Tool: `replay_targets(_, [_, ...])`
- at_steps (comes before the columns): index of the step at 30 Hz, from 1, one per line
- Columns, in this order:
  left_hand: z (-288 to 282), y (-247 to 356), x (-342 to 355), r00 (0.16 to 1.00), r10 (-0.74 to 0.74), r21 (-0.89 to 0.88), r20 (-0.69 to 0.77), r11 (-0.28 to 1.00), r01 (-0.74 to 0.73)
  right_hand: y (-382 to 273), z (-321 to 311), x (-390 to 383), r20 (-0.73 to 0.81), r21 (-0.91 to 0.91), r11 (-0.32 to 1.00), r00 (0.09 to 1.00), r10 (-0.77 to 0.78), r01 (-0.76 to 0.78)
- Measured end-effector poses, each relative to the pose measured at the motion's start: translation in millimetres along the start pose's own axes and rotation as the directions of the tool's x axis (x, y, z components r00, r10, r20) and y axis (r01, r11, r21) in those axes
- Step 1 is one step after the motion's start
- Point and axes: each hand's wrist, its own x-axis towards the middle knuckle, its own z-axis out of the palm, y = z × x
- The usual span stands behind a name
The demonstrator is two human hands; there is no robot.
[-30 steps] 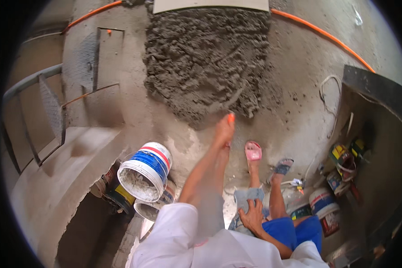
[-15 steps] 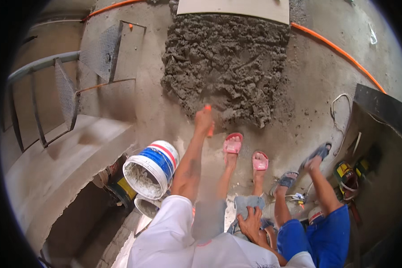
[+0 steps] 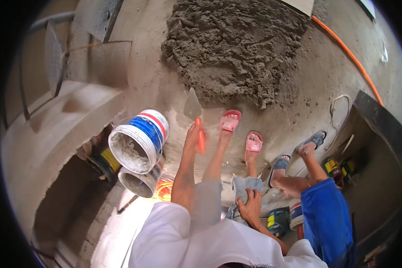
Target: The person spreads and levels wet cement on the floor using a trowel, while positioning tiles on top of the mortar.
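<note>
A pointed trowel [image 3: 192, 106] with an orange handle is in my left hand [image 3: 193, 136], its fingers closed round the grip. The blade points away from me, over the concrete floor by the near left edge of a large spread of wet grey mortar [image 3: 236, 53]. Resting on the knee of my rolled-up jeans [image 3: 242, 185], my right hand [image 3: 250, 204] has its fingers spread and holds nothing. My feet in pink slippers [image 3: 230, 121] stand just short of the mortar.
Two mortar-stained buckets, one white and blue [image 3: 149, 129], stand left of my arm beside a floor-level opening. A person in blue shorts [image 3: 328, 219] stands at my right. An orange hose [image 3: 348, 53] crosses the floor; metal-framed steps [image 3: 53, 58] rise at left.
My left hand has drawn the trowel back from the mortar's near edge, and its blade now shows. My right hand stays on the knee. The view has shifted, so the mortar appears higher.
</note>
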Motion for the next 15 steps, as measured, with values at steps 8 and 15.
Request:
replay_targets(8, [-38, -121, 29, 0.970, 0.033, 0.167, -0.240, 0.986, 0.008, 46, -35, -2, 0.053, 0.010, 0.990, 0.989, -0.141, 0.141])
replay_targets(15, [79, -175, 98, 0.754, 0.366, 0.302, -0.545, 0.925, -0.231, 97, -29, -5, 0.164, -0.058, 0.968, 0.959, -0.233, 0.245])
